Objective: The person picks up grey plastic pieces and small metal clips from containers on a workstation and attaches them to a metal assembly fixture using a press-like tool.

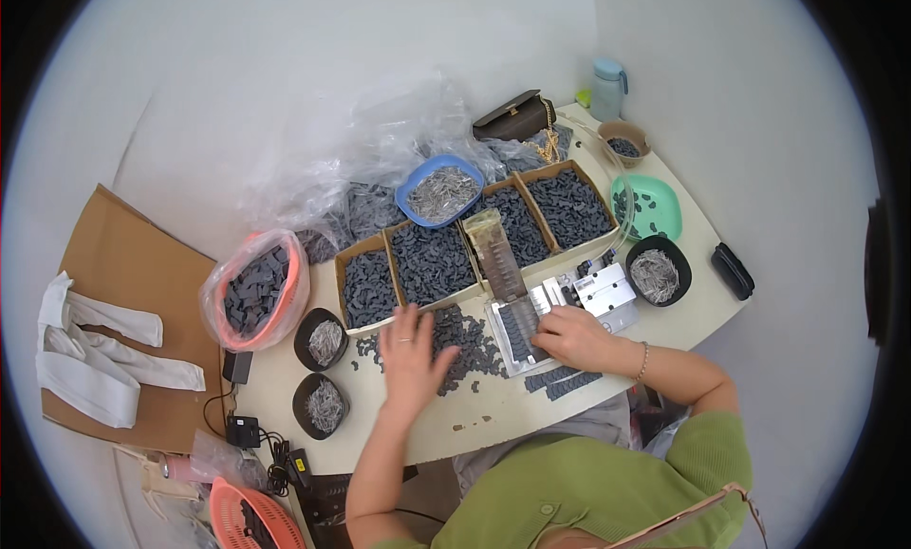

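Observation:
My left hand [408,357] lies with fingers spread at the left side of a loose pile of small dark grey parts [465,340] on the table. My right hand [577,338] rests at a silver metal fixture [607,291], its fingers bent together beside a row of dark grey parts [517,329]. Whatever its fingertips hold is too small to make out. A clear, long tray [495,255] leans from the fixture's far end against the boxes. Near the table's front edge, by my right wrist, lie short rows of finished-looking dark strips [567,385].
Behind the pile, divided cardboard boxes [418,302] hold dark parts. Metal pins fill a blue basin [418,217] and black bowls [311,364]. A green tray [664,203] and a black case [733,271] sit right; a pink basket [302,297] stands left. Cables [277,462] hang at the left edge.

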